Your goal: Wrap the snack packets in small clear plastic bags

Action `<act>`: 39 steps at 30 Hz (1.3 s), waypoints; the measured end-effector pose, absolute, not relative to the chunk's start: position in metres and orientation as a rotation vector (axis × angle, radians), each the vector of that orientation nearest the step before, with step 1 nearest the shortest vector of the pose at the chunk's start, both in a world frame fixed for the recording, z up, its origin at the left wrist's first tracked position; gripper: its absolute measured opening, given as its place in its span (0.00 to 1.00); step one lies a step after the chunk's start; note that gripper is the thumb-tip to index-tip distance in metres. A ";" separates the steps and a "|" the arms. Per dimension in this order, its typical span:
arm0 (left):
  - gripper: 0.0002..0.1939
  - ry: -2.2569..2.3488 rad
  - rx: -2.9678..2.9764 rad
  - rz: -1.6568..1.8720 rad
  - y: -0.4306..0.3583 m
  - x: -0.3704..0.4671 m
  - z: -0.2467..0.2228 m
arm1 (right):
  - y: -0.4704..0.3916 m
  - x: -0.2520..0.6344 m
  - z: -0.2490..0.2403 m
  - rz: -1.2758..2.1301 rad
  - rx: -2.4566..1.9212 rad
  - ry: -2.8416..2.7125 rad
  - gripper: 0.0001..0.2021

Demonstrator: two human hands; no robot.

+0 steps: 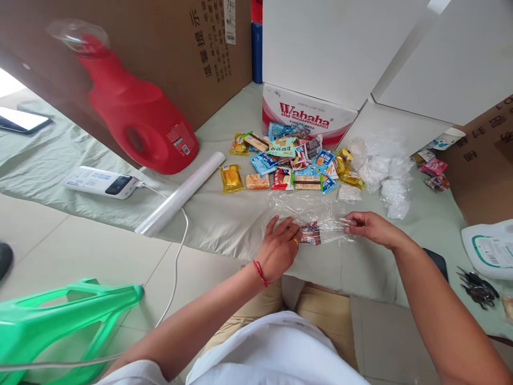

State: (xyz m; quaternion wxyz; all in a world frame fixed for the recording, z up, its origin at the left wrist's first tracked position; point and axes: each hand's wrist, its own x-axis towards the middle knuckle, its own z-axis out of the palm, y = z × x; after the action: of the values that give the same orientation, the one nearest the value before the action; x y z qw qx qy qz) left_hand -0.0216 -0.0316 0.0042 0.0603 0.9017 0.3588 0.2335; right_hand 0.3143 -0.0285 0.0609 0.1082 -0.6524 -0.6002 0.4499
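Observation:
A clear sheet of plastic wrap (320,206) lies crinkled at the near side of the cloth-covered surface. Under its film is a small dark red-brown snack packet (310,233). My left hand (282,243) rests flat, fingers spread, on the wrap just left of this packet. At the right edge of the sheet, my right hand (366,227) pinches the film between thumb and fingers. Beyond both hands lies a pile of wrapped snacks (286,160) in yellow, blue, red and green. Crumpled clear plastic bundles (390,176) sit to its right.
A roll of plastic wrap (182,192) lies left of the snacks, near a white power bank (102,182) with a cable. Behind stand a red jug (140,117) and a Wahaha carton (276,104). Keys (479,289) are at right; a green stool (24,315) stands lower left.

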 end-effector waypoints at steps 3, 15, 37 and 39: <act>0.12 1.140 2.756 0.707 -0.030 -0.019 0.012 | -0.015 0.329 0.062 0.901 -2.256 -1.819 0.11; 0.09 1.111 2.733 0.273 -0.030 -0.013 0.038 | 0.092 0.191 0.039 0.343 -1.989 -2.418 0.22; 0.18 1.019 2.416 0.251 -0.032 -0.042 0.022 | -0.068 0.178 0.030 0.755 -1.487 -2.560 0.34; 0.17 0.945 2.210 0.401 -0.030 -0.060 0.018 | -0.068 0.173 0.027 0.733 -1.506 -2.579 0.33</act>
State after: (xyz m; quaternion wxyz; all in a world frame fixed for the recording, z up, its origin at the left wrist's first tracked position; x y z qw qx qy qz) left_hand -0.0604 -0.0303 0.0179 0.3451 0.8512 0.3640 0.1545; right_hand 0.1732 -0.0676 0.0269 0.0333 -0.4894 -0.8383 0.2382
